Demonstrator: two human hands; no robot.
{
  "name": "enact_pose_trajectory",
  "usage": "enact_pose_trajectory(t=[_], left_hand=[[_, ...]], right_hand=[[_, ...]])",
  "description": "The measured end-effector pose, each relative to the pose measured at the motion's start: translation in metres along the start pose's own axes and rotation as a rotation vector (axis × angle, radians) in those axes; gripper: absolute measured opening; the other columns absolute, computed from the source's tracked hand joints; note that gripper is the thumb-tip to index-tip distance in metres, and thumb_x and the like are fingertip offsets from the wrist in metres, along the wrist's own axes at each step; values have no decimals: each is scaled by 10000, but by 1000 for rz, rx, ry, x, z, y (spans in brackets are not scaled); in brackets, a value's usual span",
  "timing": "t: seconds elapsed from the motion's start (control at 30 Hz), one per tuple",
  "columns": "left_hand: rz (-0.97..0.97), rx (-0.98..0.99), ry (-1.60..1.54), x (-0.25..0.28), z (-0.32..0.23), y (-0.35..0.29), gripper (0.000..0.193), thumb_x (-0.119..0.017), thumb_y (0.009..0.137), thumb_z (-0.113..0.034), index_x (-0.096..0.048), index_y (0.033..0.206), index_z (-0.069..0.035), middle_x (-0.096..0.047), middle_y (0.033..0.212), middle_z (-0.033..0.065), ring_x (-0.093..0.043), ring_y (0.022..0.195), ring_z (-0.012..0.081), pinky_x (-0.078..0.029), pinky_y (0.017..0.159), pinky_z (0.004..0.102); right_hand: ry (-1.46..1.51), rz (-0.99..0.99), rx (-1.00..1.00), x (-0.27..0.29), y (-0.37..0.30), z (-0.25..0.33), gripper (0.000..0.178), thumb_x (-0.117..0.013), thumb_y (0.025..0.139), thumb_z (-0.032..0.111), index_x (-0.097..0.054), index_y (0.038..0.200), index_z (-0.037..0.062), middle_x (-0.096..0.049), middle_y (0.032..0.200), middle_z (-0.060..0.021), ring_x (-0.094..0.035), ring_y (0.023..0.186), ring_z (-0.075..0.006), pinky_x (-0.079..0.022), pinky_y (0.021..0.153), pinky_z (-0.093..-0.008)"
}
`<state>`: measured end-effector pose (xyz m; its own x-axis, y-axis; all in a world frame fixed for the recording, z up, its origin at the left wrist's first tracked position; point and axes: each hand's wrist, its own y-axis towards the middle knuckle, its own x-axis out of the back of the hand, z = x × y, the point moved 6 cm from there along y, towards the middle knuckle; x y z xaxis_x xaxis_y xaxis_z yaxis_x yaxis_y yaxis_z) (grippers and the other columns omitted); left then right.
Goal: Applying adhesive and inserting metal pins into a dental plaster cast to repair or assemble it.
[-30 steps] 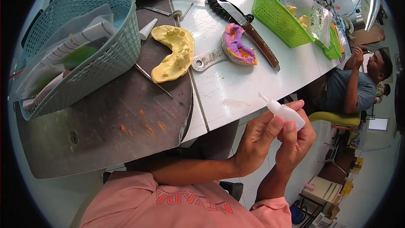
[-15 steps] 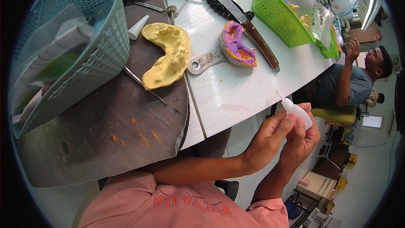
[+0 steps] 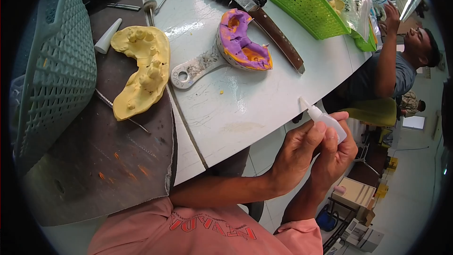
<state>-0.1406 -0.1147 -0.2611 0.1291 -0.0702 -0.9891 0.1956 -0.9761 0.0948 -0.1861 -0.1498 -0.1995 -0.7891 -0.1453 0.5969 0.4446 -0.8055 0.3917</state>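
Observation:
Before my chest, beyond the table's front edge, I hold a small white dropper bottle (image 3: 328,120) with a thin nozzle aimed up and left. My left hand (image 3: 293,158) is closed on its near side, thumb against the bottle. My right hand (image 3: 336,156) grips it from the right, and the fingertips of both hands meet on it. On the table, a yellow plaster dental model (image 3: 150,73) lies partly on a brown mat (image 3: 85,179). To its right sits a metal impression tray (image 3: 194,70) filled with purple and orange impression material (image 3: 243,42).
A brown-handled knife (image 3: 281,40) lies behind the tray. At the left stand a grey-blue basket (image 3: 61,71) and a white cone (image 3: 108,36). Far right, a green basket (image 3: 302,7) holds yellow models and a plastic bag. A co-worker (image 3: 394,73) sits past the table's right edge.
The view has swung, so the table things appear farther left and the mat lower. Both hands still hold the bottle, in nearly the same grip.

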Motion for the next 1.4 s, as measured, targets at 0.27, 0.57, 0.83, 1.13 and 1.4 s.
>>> enact_pose_trajectory(t=[0.27,0.57,0.83,1.13,1.4], left_hand=[[-22,-2,12,2,-2,-2,468,-380,1055,-365,-538,1319,-12,-590,1078,26,-492,941,63,-413,903,244],[43,-3,31,5,-3,-3,533,-373,1049,-374,-434,1380,40,-491,1321,80,-496,999,78,-444,890,254],[54,5,36,6,0,-5,542,-355,1053,-383,-433,1385,38,-503,1309,77,-488,1009,74,-428,903,248],[58,21,-11,4,4,-3,558,-361,1051,-400,-438,1381,43,-505,1326,85,-505,1036,80,-426,923,246],[67,-129,404,-6,-14,-11,601,-461,1023,-324,-262,1492,-4,-487,1400,125,-494,1169,119,-380,1018,273]], right_hand=[[-19,7,13,-3,1,3,261,-596,912,213,-637,845,-36,-518,637,9,-415,595,-60,-293,527,-238],[-45,-9,33,-6,-1,4,264,-597,908,216,-637,837,-36,-515,626,6,-417,583,-60,-297,522,-240],[-78,-14,40,-4,-3,5,266,-598,905,217,-639,832,-36,-508,604,4,-424,568,-58,-302,512,-239],[-150,-5,-3,-2,-3,9,244,-594,901,199,-641,828,-29,-519,623,6,-439,586,-58,-314,517,-237],[617,-211,-349,-4,-27,-21,510,-584,934,401,-589,1063,-93,-566,741,-6,-524,650,-74,-391,572,-210]])
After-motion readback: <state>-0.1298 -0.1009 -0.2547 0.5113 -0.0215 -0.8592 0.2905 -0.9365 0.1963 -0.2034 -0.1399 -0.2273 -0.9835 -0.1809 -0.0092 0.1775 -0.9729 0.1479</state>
